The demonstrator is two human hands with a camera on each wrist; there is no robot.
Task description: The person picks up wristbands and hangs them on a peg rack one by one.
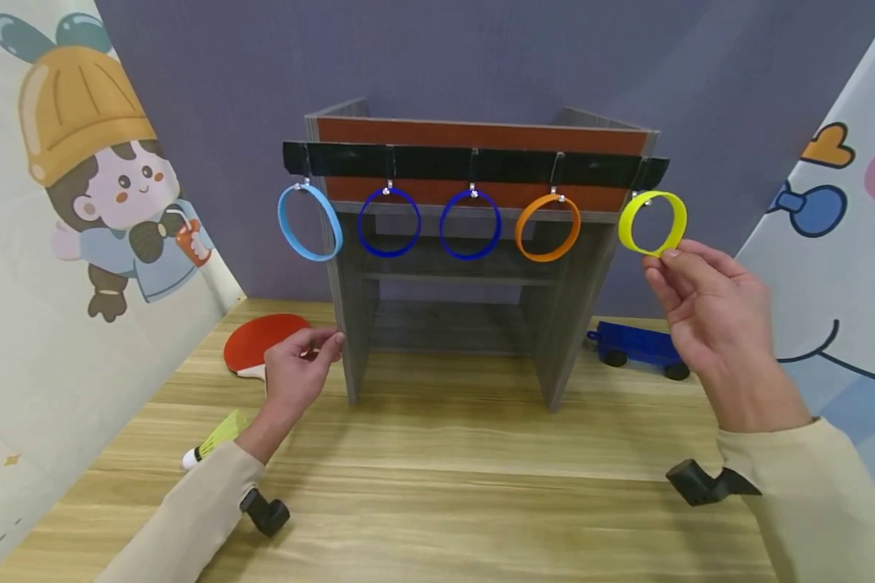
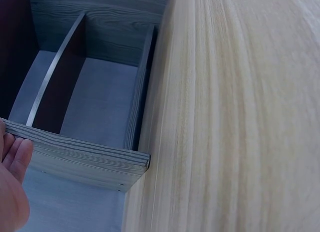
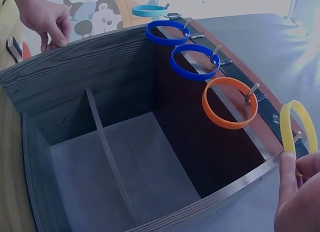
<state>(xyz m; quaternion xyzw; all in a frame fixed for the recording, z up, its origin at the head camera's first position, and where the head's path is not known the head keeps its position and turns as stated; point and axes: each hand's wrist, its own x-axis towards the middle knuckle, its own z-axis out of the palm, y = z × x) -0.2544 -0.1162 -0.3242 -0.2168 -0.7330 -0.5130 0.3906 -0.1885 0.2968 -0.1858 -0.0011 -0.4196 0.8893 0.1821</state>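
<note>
In the head view my right hand (image 1: 725, 312) pinches the lower edge of a yellow silicone wristband (image 1: 652, 223) between thumb and fingers. The band hangs around the rightmost hook of a black strip (image 1: 430, 162) along the front of a grey wooden shelf (image 1: 572, 308). A light blue wristband (image 1: 309, 223), a dark blue one (image 1: 389, 223), another dark blue one (image 1: 470, 225) and an orange one (image 1: 548, 227) hang on the other hooks. Low on the shelf's left panel, my left hand (image 1: 299, 368) holds the front edge with its fingertips; the right wrist view shows this hand (image 3: 47, 17) too.
A red table tennis paddle (image 1: 266, 340) lies behind my left hand, and a yellow shuttlecock (image 1: 222, 436) lies by the left forearm. Right of the shelf stands a blue toy wagon (image 1: 638, 346). Everything rests on a wooden table (image 1: 467, 486) before a grey partition (image 1: 481, 57).
</note>
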